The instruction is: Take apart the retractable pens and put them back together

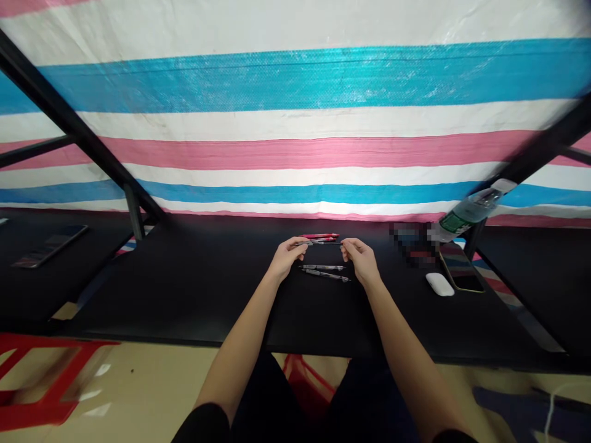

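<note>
A slim dark pen (325, 243) spans the gap between my two hands, level above the black table (207, 277). The fingertips of my left hand (287, 257) pinch its left end, and my right hand (361, 258) is closed on its right end. Just behind it lie a few red pens (320, 236), partly covered by the left fingers. Nearer to me, between the wrists, two clear pens with dark parts lie side by side: an upper pen (323, 267) and a slightly tilted lower pen (325, 275).
On the right are a white rounded case (439, 284), a phone (462, 269) and a tilted water bottle (471, 212), with a blurred-out patch beside them. Another phone (53, 246) lies on the left table. Black metal posts (87, 138) flank a striped sheet (295, 154). A red stool (50, 381) stands lower left.
</note>
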The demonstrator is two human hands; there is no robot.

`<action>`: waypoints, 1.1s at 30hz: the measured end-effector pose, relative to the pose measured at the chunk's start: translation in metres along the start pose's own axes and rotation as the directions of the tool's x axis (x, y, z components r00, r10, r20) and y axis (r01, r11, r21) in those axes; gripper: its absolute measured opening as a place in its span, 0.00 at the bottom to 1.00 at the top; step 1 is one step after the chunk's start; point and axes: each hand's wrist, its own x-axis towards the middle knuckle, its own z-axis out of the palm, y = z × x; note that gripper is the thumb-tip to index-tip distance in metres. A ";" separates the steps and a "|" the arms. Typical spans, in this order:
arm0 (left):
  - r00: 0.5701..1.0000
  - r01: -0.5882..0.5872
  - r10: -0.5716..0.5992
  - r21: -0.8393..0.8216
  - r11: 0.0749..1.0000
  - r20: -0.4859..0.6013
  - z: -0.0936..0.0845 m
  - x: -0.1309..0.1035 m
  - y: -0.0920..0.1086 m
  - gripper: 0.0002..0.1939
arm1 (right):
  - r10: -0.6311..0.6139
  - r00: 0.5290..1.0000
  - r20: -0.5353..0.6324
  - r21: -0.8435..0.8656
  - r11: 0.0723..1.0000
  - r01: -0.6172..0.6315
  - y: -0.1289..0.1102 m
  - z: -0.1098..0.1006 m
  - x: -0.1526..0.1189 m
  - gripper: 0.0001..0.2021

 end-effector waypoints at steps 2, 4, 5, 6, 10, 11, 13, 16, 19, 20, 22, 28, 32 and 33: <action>1.000 -0.010 0.009 0.059 0.998 0.009 0.000 0.000 -0.001 0.15 | 0.012 1.000 0.020 0.025 1.000 -0.012 -0.002 0.001 -0.001 0.13; 1.000 -0.015 0.012 0.110 0.994 0.024 0.000 0.000 -0.003 0.15 | 0.021 0.998 0.055 0.065 0.998 -0.024 -0.004 0.003 -0.004 0.14; 0.999 -0.018 0.014 0.131 0.991 0.034 0.000 0.000 -0.004 0.15 | 0.023 0.996 0.084 0.080 0.996 -0.029 -0.005 0.005 -0.005 0.14; 0.999 -0.022 0.015 0.148 0.989 0.047 0.001 -0.001 -0.005 0.15 | 0.025 0.992 0.124 0.089 0.995 -0.037 -0.007 0.006 -0.007 0.14; 0.998 0.000 -0.009 0.135 0.991 0.068 0.002 -0.001 -0.006 0.15 | 0.034 0.966 0.256 0.060 0.997 -0.051 -0.009 0.008 -0.009 0.21; 0.998 0.019 -0.024 0.090 0.996 0.055 0.002 0.000 -0.006 0.16 | 0.026 0.973 0.228 0.041 0.999 -0.036 -0.008 0.006 -0.008 0.23; 0.998 0.060 -0.059 -0.040 0.997 0.026 0.001 0.001 -0.004 0.16 | -0.020 0.997 0.076 -0.048 0.999 0.024 -0.006 -0.001 -0.004 0.22; 0.996 0.088 -0.089 -0.217 0.972 0.005 0.000 0.002 -0.002 0.17 | -0.194 0.967 -0.167 -0.375 0.919 0.120 0.002 -0.015 0.004 0.14; 0.995 0.097 -0.100 -0.287 0.953 0.005 -0.001 0.003 -0.001 0.18 | -0.334 0.934 -0.128 -0.701 0.697 0.153 0.012 -0.024 0.007 0.09; 0.994 0.103 -0.105 -0.292 0.951 0.010 -0.001 0.003 -0.001 0.18 | -0.337 0.937 -0.091 -0.772 0.618 0.147 0.015 -0.025 0.006 0.07; 0.993 0.116 -0.117 -0.301 0.947 0.014 -0.001 0.002 -0.001 0.18 | -0.305 0.952 -0.030 -0.864 0.486 0.129 0.019 -0.025 0.005 0.05; 0.990 0.134 -0.138 -0.280 0.951 0.007 0.002 0.001 -0.002 0.19 | -0.217 0.976 0.021 -0.852 0.506 0.131 0.016 -0.021 0.002 0.10; 0.993 0.119 -0.121 -0.219 0.968 0.002 0.002 0.002 -0.005 0.18 | -0.136 0.991 -0.004 -0.573 0.812 0.109 0.005 -0.014 -0.001 0.15; 0.993 0.114 -0.117 -0.206 0.972 -0.002 0.002 0.003 -0.006 0.18 | -0.107 0.994 0.005 -0.476 0.874 0.096 0.003 -0.011 -0.001 0.16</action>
